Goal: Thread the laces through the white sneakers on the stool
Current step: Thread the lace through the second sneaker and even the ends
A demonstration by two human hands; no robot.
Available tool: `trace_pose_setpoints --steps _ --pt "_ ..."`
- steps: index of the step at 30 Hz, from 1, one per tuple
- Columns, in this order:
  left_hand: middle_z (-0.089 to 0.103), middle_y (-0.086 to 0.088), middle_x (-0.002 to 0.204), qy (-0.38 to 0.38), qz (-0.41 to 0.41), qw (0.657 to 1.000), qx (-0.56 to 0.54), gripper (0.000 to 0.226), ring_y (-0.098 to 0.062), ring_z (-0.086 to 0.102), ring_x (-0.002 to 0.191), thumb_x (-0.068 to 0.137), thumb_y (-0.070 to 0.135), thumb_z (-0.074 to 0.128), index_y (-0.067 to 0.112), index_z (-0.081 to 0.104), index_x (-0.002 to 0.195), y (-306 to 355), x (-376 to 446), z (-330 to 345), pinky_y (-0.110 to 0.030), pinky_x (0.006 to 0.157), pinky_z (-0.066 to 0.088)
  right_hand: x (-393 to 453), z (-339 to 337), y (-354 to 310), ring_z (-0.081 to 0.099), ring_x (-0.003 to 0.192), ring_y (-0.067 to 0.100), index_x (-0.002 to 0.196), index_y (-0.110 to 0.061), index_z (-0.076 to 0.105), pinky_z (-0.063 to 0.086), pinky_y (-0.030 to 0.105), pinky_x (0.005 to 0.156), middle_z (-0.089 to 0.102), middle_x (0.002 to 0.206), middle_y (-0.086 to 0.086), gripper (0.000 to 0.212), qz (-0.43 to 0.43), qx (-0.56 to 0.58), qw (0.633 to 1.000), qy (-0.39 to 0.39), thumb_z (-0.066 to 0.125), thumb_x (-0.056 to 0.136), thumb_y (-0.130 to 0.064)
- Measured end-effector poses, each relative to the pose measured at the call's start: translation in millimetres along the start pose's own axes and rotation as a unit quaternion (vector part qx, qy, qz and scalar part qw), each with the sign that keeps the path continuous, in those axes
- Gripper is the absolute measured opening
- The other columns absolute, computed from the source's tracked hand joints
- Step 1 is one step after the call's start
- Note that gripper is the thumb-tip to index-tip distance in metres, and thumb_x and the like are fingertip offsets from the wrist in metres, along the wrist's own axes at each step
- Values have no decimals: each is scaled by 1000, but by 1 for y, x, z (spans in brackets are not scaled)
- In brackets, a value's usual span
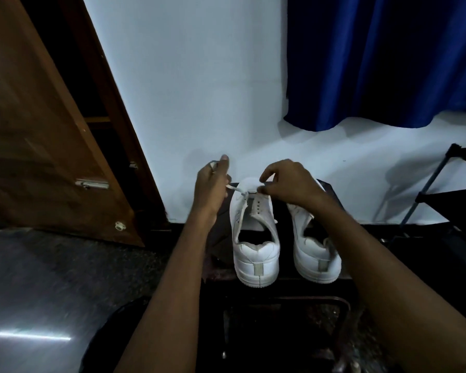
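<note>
Dim room, pale wall point(199, 90) behind, blue curtain point(382, 63) hanging upper right, wooden door point(43, 135) standing open at left, dark rack point(439, 189) at right edge. Dark stool point(218, 238) sitting against the wall, carrying two white sneakers side by side, heels facing the camera. Left sneaker point(254, 238) sitting mid-stool, heel at the near edge; right sneaker point(316, 254) just beside it, toward the right edge, toe partly hidden by the right forearm. White lace point(240, 190) running across the left sneaker's far eyelets near the toe. Left hand point(211, 188) raised over the stool's far left corner, fingers curled around one lace end. Right hand point(288, 184) hovering over the left sneaker's toe, pinching the other lace end between thumb and fingertips.
</note>
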State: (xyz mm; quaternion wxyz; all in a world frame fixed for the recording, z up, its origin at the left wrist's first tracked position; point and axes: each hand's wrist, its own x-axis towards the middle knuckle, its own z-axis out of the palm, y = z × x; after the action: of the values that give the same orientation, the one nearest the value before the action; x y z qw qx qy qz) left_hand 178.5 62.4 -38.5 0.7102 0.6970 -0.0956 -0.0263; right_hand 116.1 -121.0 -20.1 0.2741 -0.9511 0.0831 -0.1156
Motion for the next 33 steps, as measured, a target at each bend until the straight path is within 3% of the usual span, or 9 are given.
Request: trace_pose_setpoints --steps 5,8,10,13,17,23,26,29,33 --pt "71 10 86 -73 186 968 153 28 1 66 75 109 34 52 22 70 92 30 -15 14 -20 69 49 -13 -31 -25 69 68 14 107 -23 74 53 31 69 73 73 0 23 -78 161 984 -21 82 85 -22" --pt "66 3 95 -74 299 923 231 21 -8 65 88 106 33 58 30 68 88 38 -17 21 -29 81 51 -22 -22 -33 50 54 9 73 -17 69 42 29 58 60 58 -2 19 -68 224 970 -62 72 89 -7" --pt "62 5 97 -42 311 901 301 25 -12 61 90 105 41 56 24 70 93 35 -13 19 -33 79 50 -23 -22 -32 41 51 9 63 -17 68 33 24 51 51 55 -2 31 -11 308 950 -50 68 93 -9" --pt "64 9 91 18 286 885 366 39 -15 62 88 106 52 46 26 71 90 36 -10 9 -40 78 53 -19 -38 -27 34 48 10 82 -13 74 23 21 45 50 58 -2 16 72 430 900 7 64 95 -14" --pt "68 14 67 -19 216 909 355 47 -11 69 74 102 60 45 32 71 75 37 -11 2 -41 77 58 -16 -50 -17 25 47 10 93 -13 67 19 22 41 43 64 -1 16 134 590 796 27 52 99 -11" --pt "65 13 66 -36 196 913 357 44 -9 64 69 104 54 49 33 69 71 43 -16 14 -34 69 52 -29 -51 -23 57 53 1 115 -29 73 46 19 52 66 68 -5 28 1 298 953 -46 76 89 -17" --pt "67 11 65 -40 201 923 325 40 -9 62 65 104 43 56 25 68 71 45 -20 22 -33 64 48 -27 -48 -22 67 68 3 97 -24 81 51 25 72 74 71 -8 17 -58 229 969 -75 80 90 -39" --pt "76 10 79 -61 173 956 230 19 -8 71 75 101 27 65 23 78 87 48 -23 25 -23 69 53 -26 -45 -21 64 64 2 85 -22 81 48 23 68 76 73 -9 31 -69 173 980 -76 77 89 -53" --pt "78 -10 85 -119 144 977 102 13 -20 68 69 100 9 65 12 77 100 50 -26 22 -25 61 52 -25 -40 -19 49 56 12 88 -9 78 41 24 55 60 65 2 33 -46 255 962 -88 73 96 -40"
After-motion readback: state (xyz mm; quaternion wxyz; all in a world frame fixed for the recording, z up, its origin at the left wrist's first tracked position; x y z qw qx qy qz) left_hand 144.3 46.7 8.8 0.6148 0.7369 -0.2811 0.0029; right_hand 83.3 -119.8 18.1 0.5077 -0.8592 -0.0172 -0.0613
